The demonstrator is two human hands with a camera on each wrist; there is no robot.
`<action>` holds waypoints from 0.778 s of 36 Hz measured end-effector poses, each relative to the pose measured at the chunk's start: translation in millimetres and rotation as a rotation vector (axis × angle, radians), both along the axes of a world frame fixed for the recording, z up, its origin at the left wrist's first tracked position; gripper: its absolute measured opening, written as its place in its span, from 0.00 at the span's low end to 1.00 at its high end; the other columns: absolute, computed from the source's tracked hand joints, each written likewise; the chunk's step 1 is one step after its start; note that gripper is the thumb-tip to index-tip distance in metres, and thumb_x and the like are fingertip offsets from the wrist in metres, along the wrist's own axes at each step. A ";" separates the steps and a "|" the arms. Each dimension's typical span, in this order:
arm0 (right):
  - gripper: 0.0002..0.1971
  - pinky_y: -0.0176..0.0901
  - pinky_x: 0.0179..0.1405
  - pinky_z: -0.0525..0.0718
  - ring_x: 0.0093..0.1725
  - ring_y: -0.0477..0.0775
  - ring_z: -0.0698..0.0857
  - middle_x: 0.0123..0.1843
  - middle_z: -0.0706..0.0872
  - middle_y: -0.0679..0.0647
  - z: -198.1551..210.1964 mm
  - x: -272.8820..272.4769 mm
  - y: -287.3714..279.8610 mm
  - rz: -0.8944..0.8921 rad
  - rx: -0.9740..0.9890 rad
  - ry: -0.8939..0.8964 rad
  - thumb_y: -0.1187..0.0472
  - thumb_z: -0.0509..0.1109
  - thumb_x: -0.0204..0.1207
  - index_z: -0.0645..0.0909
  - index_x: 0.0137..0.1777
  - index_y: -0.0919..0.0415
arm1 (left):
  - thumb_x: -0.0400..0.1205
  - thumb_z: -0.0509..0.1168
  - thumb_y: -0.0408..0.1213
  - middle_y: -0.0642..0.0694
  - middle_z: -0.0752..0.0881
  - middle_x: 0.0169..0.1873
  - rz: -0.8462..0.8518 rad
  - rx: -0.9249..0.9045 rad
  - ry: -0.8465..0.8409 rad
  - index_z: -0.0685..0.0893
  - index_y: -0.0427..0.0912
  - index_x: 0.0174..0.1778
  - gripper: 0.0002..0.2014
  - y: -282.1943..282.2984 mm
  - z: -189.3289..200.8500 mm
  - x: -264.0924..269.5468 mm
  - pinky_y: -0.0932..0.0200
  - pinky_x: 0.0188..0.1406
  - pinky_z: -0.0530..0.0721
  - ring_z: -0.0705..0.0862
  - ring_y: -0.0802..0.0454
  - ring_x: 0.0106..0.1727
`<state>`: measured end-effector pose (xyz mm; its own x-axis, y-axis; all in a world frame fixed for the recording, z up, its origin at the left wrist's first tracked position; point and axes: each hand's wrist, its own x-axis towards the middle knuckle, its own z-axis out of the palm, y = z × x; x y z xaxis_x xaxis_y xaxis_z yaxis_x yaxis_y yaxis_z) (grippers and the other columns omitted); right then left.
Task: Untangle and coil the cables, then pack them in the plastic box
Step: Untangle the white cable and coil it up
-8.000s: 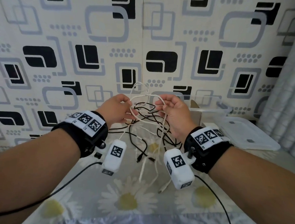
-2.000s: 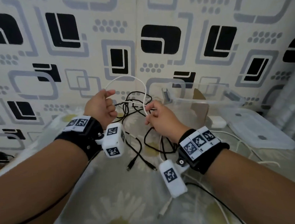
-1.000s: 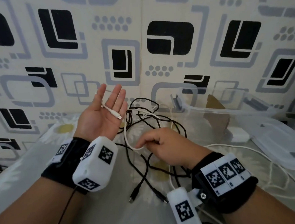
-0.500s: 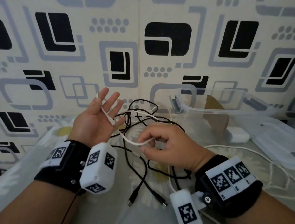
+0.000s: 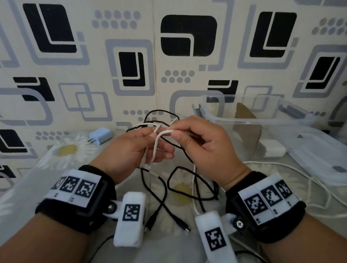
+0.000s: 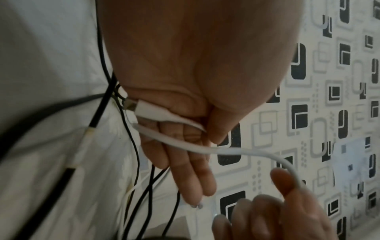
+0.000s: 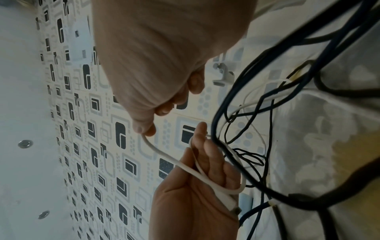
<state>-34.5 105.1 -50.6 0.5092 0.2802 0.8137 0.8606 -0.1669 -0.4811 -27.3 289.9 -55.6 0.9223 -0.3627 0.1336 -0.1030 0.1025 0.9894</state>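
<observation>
My left hand [image 5: 130, 153] holds the white cable [image 5: 155, 147] in front of me, above the table. In the left wrist view the thumb pins the cable's plug [image 6: 148, 108] against the fingers [image 6: 191, 175], which lie fairly straight. One turn of the white cable [image 7: 205, 178] loops round those fingers. Close beside it, my right hand [image 5: 205, 148] pinches the same cable [image 6: 283, 162] between thumb and forefinger. Tangled black cables [image 5: 171, 191] hang from the hands down onto the table. The clear plastic box [image 5: 247, 118] stands open at the back right.
The box's lid [image 5: 325, 158] lies flat at the right, and a white adapter [image 5: 273, 150] sits by the box. A pale blue charger [image 5: 100, 135] lies at the back left near the wall. Another white cable [image 5: 310, 185] trails over the daisy-print cloth at the right.
The left hand was open, palm up, with the plug lying on it; its thumb now pins the plug. The right hand has lifted the white cable up to the left fingers.
</observation>
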 end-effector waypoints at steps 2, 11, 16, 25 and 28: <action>0.06 0.43 0.49 0.84 0.47 0.49 0.87 0.46 0.89 0.50 -1.1 0.6 0.1 -0.008 0.027 0.013 0.68 0.69 0.80 0.87 0.52 0.63 | 0.81 0.60 0.38 0.40 0.87 0.34 -0.005 0.023 -0.037 0.90 0.45 0.50 0.12 -0.1 -1.6 -0.1 0.54 0.40 0.79 0.86 0.45 0.35; 0.05 0.34 0.45 0.84 0.46 0.42 0.88 0.44 0.89 0.51 -3.3 1.9 -0.7 -0.112 0.103 0.099 0.67 0.69 0.80 0.86 0.50 0.66 | 0.81 0.58 0.40 0.45 0.71 0.24 -0.088 0.047 0.005 0.91 0.41 0.51 0.16 -3.3 0.8 -2.8 0.59 0.26 0.60 0.61 0.53 0.22; 0.07 0.47 0.49 0.86 0.46 0.51 0.88 0.45 0.90 0.52 -6.4 5.8 -1.6 -0.211 0.102 0.145 0.61 0.69 0.81 0.88 0.51 0.61 | 0.83 0.48 0.41 0.49 0.66 0.24 -0.133 0.024 0.059 0.90 0.39 0.50 0.23 -1.9 5.1 -5.1 0.63 0.23 0.60 0.58 0.57 0.19; 0.06 0.26 0.39 0.76 0.36 0.39 0.81 0.37 0.86 0.47 -7.5 5.4 -1.4 -0.317 0.184 0.164 0.61 0.68 0.82 0.88 0.49 0.58 | 0.81 0.58 0.46 0.51 0.66 0.24 -0.179 -0.001 0.039 0.89 0.39 0.46 0.18 -1.0 1.9 -6.0 0.67 0.20 0.63 0.58 0.59 0.19; 0.06 0.28 0.40 0.78 0.38 0.40 0.82 0.39 0.88 0.50 -7.5 5.0 -1.3 -0.323 0.187 0.175 0.61 0.68 0.82 0.88 0.49 0.57 | 0.81 0.58 0.46 0.51 0.64 0.23 -0.184 0.023 0.032 0.89 0.39 0.45 0.18 -0.9 2.3 -6.1 0.67 0.20 0.63 0.58 0.59 0.19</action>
